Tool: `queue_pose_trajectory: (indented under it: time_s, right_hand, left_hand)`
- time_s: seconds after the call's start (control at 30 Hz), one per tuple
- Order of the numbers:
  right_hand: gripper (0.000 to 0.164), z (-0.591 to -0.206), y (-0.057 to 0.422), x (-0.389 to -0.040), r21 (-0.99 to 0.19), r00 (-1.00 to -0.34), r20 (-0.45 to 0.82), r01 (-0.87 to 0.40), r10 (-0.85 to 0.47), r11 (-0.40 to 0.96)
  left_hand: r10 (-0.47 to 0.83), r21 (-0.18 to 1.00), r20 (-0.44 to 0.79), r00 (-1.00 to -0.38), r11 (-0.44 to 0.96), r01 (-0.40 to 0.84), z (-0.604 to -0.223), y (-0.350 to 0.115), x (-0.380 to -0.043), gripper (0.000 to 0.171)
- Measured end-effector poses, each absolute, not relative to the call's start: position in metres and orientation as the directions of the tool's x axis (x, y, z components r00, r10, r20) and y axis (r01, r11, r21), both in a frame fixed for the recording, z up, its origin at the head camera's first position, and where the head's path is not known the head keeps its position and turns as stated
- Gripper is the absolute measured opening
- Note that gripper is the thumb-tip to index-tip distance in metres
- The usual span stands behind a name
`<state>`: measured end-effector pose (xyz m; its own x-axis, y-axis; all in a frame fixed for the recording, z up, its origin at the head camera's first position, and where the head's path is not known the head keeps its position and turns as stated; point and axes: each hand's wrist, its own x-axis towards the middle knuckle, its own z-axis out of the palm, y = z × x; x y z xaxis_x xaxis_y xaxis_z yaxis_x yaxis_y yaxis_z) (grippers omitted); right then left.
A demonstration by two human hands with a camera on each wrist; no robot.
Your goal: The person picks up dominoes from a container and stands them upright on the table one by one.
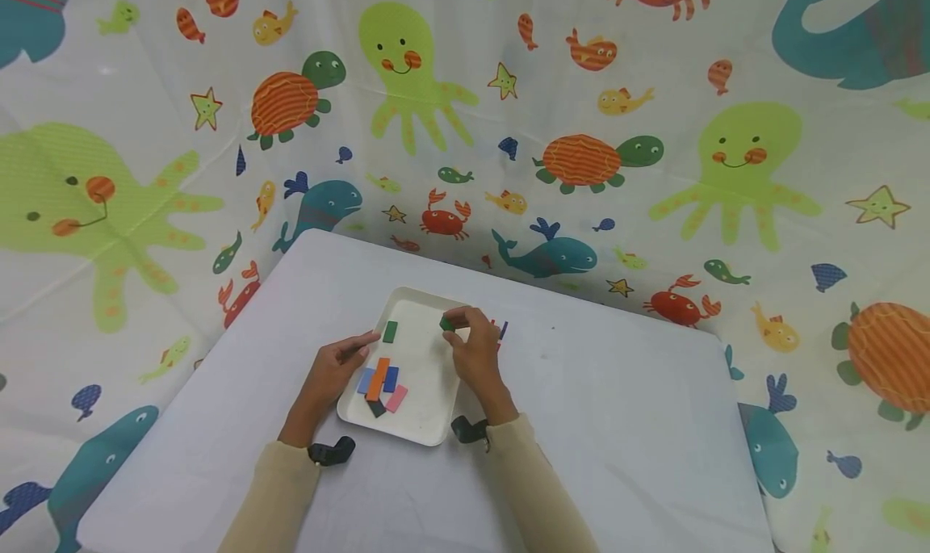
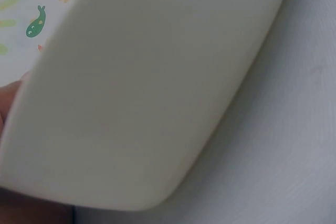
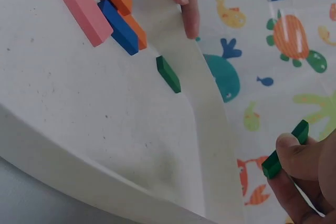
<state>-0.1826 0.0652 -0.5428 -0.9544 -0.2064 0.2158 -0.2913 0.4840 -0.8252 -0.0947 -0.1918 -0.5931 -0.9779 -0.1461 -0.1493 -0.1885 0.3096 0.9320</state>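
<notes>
My right hand [image 1: 476, 358] pinches a small green block [image 3: 285, 149] between thumb and fingers, above the right side of a white tray [image 1: 425, 433]. At the tray's left edge, my left hand [image 1: 332, 374] holds the rim, with fingers [image 3: 191, 22] lying along it. A second green block [image 1: 390, 332] lies inside the tray near those fingers. Closer to me in the tray is a cluster of blocks: an orange block [image 1: 378, 379] lying across others, a blue block [image 1: 391, 379], a light blue block [image 1: 366, 380], a pink block [image 1: 396, 398] and a dark block [image 1: 375, 407].
Several thin red and blue pieces [image 1: 503, 332] lie on the white table [image 1: 617, 424] just beyond the right hand, partly hidden by it. A curtain [image 1: 465, 117] printed with sea animals hangs behind and beside the table.
</notes>
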Motion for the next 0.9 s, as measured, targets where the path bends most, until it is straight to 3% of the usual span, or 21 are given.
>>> queue_pose_trajectory:
  time_s: [0.37,0.9]
  right_hand:
    - [0.032,-0.536,0.083,-0.191,-0.831,-0.953,0.266,-0.302,-0.144,0.467]
    - [0.029,-0.535,0.112,-0.207,-0.856,-0.978,0.211,-0.187,-0.004,0.482]
  left_hand:
    - [-0.135,0.933,-0.152,-0.979,0.307,-0.187,-0.595,-0.196,-0.099,0.039]
    - [-0.115,0.939,-0.127,-0.985,0.306,-0.157,-0.593,-0.197,-0.103,0.039]
